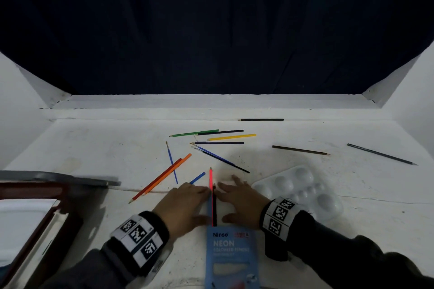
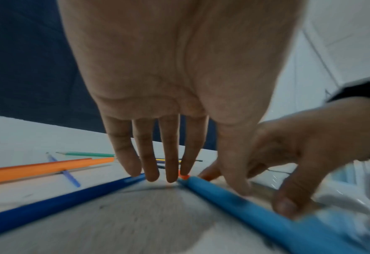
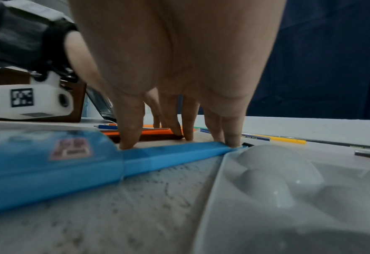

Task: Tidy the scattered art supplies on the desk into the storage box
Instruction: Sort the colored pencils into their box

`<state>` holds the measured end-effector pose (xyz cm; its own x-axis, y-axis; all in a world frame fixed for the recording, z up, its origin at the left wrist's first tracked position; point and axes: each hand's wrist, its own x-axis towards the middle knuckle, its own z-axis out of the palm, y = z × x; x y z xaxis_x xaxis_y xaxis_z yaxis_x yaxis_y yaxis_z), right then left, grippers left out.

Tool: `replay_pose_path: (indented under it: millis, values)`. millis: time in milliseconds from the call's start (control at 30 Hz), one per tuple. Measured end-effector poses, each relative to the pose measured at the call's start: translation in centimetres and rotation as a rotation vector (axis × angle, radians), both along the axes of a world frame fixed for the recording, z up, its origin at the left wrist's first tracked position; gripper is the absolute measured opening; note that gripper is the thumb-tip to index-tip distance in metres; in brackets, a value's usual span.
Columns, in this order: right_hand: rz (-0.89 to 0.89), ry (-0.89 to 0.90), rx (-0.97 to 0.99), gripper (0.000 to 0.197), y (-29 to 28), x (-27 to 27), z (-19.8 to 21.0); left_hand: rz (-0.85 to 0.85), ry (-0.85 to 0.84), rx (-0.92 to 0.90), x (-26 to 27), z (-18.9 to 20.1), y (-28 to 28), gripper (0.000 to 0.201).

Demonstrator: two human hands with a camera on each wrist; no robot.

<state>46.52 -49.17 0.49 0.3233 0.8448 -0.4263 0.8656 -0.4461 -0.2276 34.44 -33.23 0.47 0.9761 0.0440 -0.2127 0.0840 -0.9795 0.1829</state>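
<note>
Your left hand (image 1: 185,204) and right hand (image 1: 242,203) sit side by side on the desk (image 1: 94,148), fingers straight and fairly close together, tips pressing down, not curled around anything. Between them runs the blue pencil box (image 1: 231,258), its open flap end pinned under your fingertips on both sides, with a neon pink pencil (image 1: 211,179) and a dark red pencil (image 1: 214,206) sticking out past your fingertips. A blue pencil (image 2: 55,202) lies just under your left fingertips (image 2: 151,175), and two orange pencils (image 1: 162,177) are a bit further out to the left of them. The white paint palette (image 1: 303,185) sits right beside your right little finger, touching the box corner in the right wrist view. Green, yellow and dark pencils plus a couple of brushes are scattered well beyond your fingertips. The storage box (image 1: 28,216) is off to the left of your left wrist, lid open.
</note>
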Motion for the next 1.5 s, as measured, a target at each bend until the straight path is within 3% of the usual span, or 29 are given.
replay_pose_path:
  millis: [200,367,567,733,900,1033,1200,1333,1500]
  values:
    - [0.045,-0.045,0.008,0.072,0.9,-1.6,0.0,0.006,-0.06,0.085,-2.0,-1.3,-0.3,0.083]
    - [0.032,-0.077,0.017,0.073,1.1,-2.4,0.2,0.049,-0.057,0.089,-3.3,-1.7,-1.0,0.064]
    - [0.049,-0.074,0.072,0.062,0.6,-2.2,0.7,0.072,-0.088,0.07,-3.9,-1.2,-1.3,0.058]
    - [0.033,-0.043,0.117,0.053,0.8,-1.5,1.5,0.261,-0.311,-0.101,-4.6,-0.1,1.5,0.034]
    - [0.002,-0.043,0.223,0.039,2.1,0.0,3.1,0.454,-0.178,0.035,-4.4,0.1,4.7,0.025]
    - [0.015,-0.105,0.309,0.031,4.6,0.6,4.3,0.451,-0.113,0.073,-4.5,0.3,4.8,0.013]
    - [0.174,-0.223,0.399,0.03,9.4,0.3,3.9,0.469,-0.136,-0.006,-6.6,0.1,4.6,0.01]
    - [0.353,-0.336,0.455,0.018,13.5,-0.5,2.0,0.606,-0.295,-0.211,-10.4,0.9,5.0,0.017]
    - [0.445,-0.348,0.396,0.026,17.5,-1.3,-0.3,0.75,-0.655,-0.487,-14.1,2.5,4.9,0.014]
